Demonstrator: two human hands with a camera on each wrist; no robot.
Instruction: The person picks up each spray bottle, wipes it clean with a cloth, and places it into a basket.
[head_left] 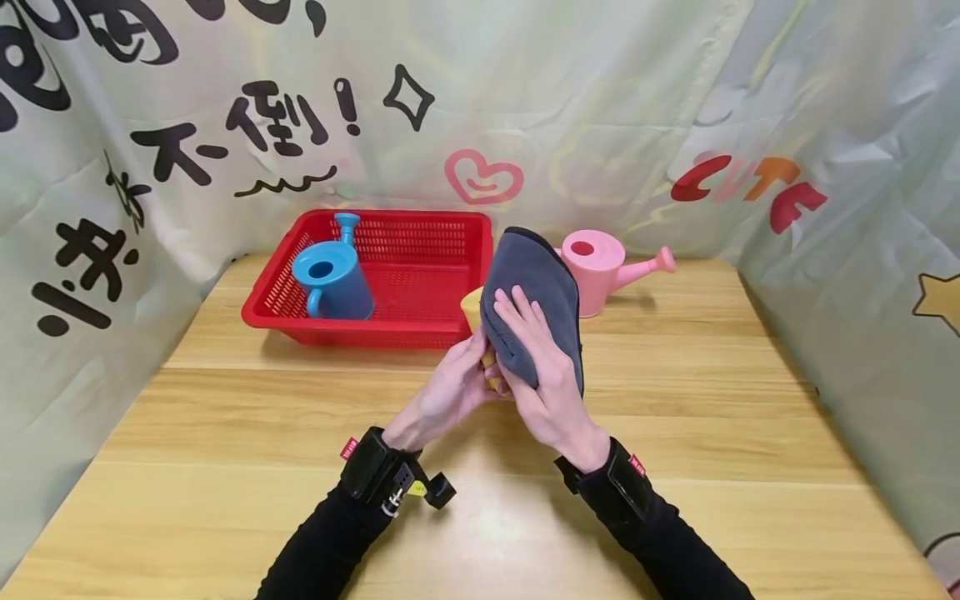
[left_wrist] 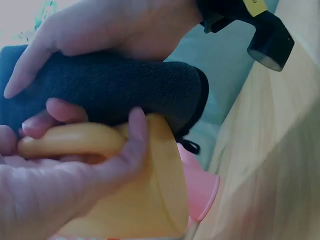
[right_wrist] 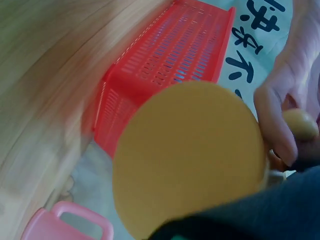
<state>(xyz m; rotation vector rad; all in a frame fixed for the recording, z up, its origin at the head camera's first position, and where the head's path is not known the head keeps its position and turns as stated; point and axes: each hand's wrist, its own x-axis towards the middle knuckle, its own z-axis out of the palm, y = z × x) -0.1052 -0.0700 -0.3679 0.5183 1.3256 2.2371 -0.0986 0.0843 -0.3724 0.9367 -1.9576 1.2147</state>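
My left hand (head_left: 453, 379) grips the loop handle of a yellow watering can (left_wrist: 140, 200), fingers and thumb curled around it. The can is tilted off the table, its round flat base (right_wrist: 190, 155) facing the right wrist camera. A folded dark grey cloth (head_left: 543, 279) with black edging lies against the can and hides most of it in the head view. Over the cloth, my right hand (head_left: 547, 375) presses with its fingers stretched out flat.
A red plastic basket (head_left: 390, 335) stands at the back left with a blue watering can (head_left: 341, 287) inside. Just behind the cloth on the right is a pink watering can (head_left: 592, 279), spout pointing right. Printed curtains (head_left: 585, 100) close off the wooden table's back and sides.
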